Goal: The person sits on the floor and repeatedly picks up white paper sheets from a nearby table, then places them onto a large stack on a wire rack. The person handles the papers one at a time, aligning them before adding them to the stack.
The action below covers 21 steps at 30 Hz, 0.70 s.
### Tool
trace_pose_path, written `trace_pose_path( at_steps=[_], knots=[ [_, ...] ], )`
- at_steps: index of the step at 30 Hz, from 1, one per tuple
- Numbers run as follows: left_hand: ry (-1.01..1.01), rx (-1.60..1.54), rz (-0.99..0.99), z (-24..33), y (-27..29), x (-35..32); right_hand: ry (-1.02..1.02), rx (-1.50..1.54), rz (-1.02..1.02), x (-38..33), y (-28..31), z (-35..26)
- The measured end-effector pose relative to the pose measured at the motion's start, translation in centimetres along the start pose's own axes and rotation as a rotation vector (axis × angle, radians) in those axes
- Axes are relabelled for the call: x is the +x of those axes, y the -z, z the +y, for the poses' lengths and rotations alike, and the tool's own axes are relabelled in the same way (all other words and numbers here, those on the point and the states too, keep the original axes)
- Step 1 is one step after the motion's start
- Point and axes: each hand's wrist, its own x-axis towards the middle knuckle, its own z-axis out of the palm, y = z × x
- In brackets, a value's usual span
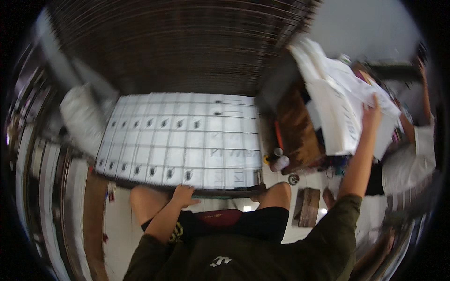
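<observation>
some white sheeting point(330, 110) is clasped by right fingers point(375, 99); left fingers point(184, 188) rest half-open on the frame's edge point(222, 192)

The white stack point(335, 105) looks smooth and plastic, the stool point(309, 207) matt wood.

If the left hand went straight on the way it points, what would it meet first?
Probably the dark near edge, where the left hand seems to rest; past that lies the white gridded surface, though depth is unclear.
</observation>
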Motion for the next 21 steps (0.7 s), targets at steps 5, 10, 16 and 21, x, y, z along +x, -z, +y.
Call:
trace_pose_path(
  at_steps=[5,10,16,21],
  knots=[
    [0.01,-0.029,0.003,0.0,-0.1,-1.0,-0.098,0.183,-0.317,-4.8,-13.7,-6.2],
    [0.05,-0.051,0.019,0.4,-1.2,-1.1,-0.149,0.008,-0.584,-10.5,-25.2,-5.2],
    [0.081,-0.119,0.005,1.2,-0.1,-0.9,-0.27,-0.142,-1.037,-22.7,-38.4,-5.5],
    [0.064,-0.089,-0.028,1.8,-0.1,-1.7,-0.24,-0.316,-1.324,-31.4,-45.6,-4.9]
  ],
)
